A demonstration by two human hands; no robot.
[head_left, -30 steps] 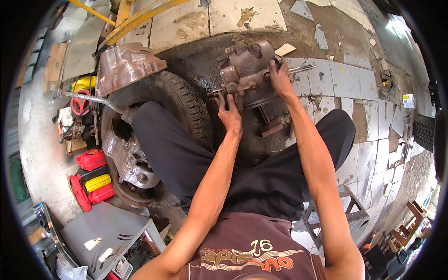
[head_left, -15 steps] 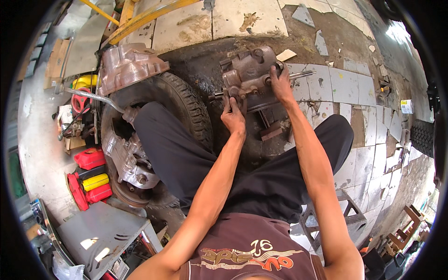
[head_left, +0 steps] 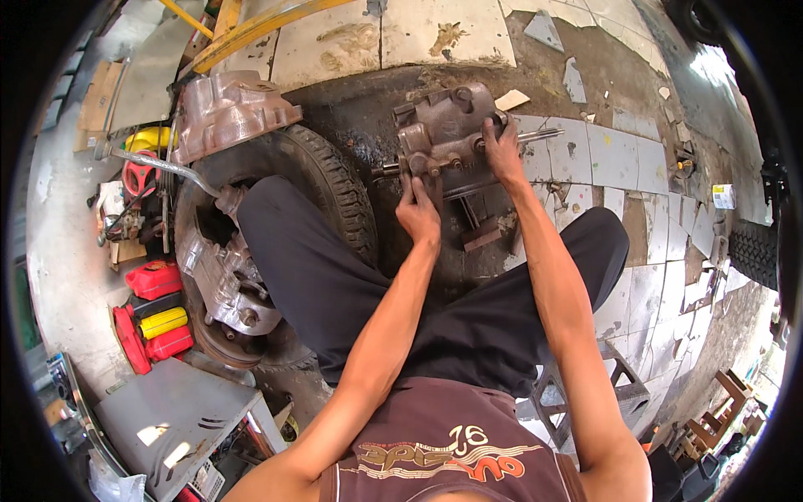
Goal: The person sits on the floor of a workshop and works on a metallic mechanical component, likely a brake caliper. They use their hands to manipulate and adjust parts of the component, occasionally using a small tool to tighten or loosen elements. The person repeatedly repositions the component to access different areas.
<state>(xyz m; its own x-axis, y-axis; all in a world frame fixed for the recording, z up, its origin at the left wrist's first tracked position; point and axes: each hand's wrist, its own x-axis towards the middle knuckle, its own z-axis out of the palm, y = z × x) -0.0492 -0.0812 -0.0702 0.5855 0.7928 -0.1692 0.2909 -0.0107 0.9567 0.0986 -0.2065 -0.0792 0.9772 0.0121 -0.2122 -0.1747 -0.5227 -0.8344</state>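
Beyond my knees, a dark, greasy metal gearbox case (head_left: 452, 125) is gripped between both my hands. My left hand (head_left: 418, 213) holds its near left corner, fingers pressed against the metal. On its right end my right hand (head_left: 503, 155) is closed, next to a splined shaft (head_left: 542, 135) that sticks out to the right. A shorter shaft (head_left: 386, 170) pokes out of the left end. Beneath the case a rusty metal stand (head_left: 481, 234) shows in part. How the case rests on it is hidden.
Left of my leg lies a large tyre (head_left: 335, 184), bearing a bell-shaped metal housing (head_left: 234, 117) and a silver casing with a long lever (head_left: 163, 163). Red and yellow cases (head_left: 155, 280) and a grey metal box (head_left: 180, 410) stand farther left. Broken tiles (head_left: 619, 151) cover the floor at right.
The view has shifted slightly. Both hands keep their hold on the gearbox case, which has barely moved.
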